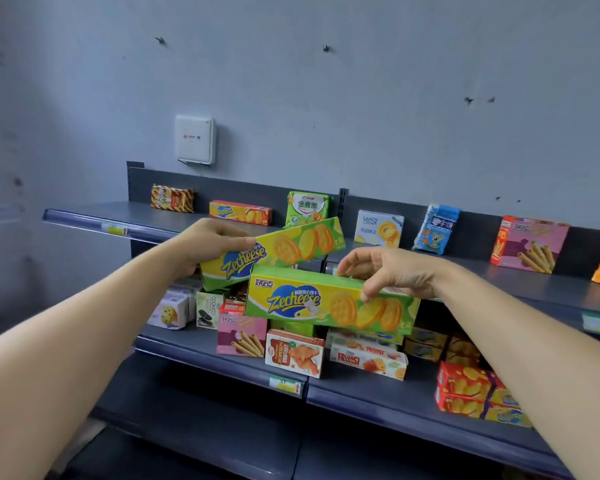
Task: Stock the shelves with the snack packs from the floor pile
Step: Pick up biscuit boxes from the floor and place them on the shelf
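Note:
My left hand grips the left end of a green and yellow Zecheese box, tilted up to the right in front of the top shelf. My right hand holds a second Zecheese box by its top edge, level, in front of the middle shelf. Both boxes hang in the air, the second partly overlapping the first. A red Zecheese box lies at the back of the top shelf. The floor pile is out of view.
The top shelf carries spaced packs: a brown wafer pack, a green bag, a white Landy box, a blue bag, a pink roll box. The middle shelf holds several boxes. A white wall unit hangs above.

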A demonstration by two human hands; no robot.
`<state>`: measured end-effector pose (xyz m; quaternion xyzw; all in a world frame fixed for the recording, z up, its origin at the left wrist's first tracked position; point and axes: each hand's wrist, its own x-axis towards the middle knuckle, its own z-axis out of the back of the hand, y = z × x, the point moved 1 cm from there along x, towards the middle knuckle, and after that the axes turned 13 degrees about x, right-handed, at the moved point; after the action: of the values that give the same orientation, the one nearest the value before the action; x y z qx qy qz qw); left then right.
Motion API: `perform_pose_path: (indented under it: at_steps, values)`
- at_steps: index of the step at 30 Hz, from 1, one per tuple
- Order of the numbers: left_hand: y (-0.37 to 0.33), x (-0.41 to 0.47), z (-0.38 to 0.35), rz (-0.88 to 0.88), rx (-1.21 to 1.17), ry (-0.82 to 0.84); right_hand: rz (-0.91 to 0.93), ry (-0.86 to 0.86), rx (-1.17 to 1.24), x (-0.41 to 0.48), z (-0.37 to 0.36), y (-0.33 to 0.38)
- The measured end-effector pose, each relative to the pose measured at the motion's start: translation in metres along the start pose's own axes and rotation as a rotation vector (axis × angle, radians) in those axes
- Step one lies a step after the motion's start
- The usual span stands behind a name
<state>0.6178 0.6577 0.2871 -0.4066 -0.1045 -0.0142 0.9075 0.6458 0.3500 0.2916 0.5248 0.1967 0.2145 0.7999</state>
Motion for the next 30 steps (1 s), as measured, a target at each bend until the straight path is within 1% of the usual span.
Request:
perform_pose_path:
  at_steps: [5, 9, 11, 21, 30]
  values:
    - [0.040, 0.038, 0.044, 0.001, -0.027, -0.077, 0.033, -0.004, 0.014, 0.075, -0.019, 0.020]
    - [0.074, 0.069, 0.069, 0.012, 0.048, -0.122, 0.050, -0.030, 0.018, 0.126, -0.029, 0.030]
    - [0.088, 0.086, 0.077, 0.008, 0.092, -0.137, 0.053, -0.032, 0.028, 0.150, -0.032, 0.033]
    - [0.128, 0.184, 0.097, -0.019, 0.143, -0.190, 0.062, -0.018, -0.023, 0.265, -0.024, 0.050]
    - [0.156, 0.295, 0.114, -0.037, 0.258, -0.146, 0.098, 0.006, -0.094, 0.377, 0.006, 0.063]
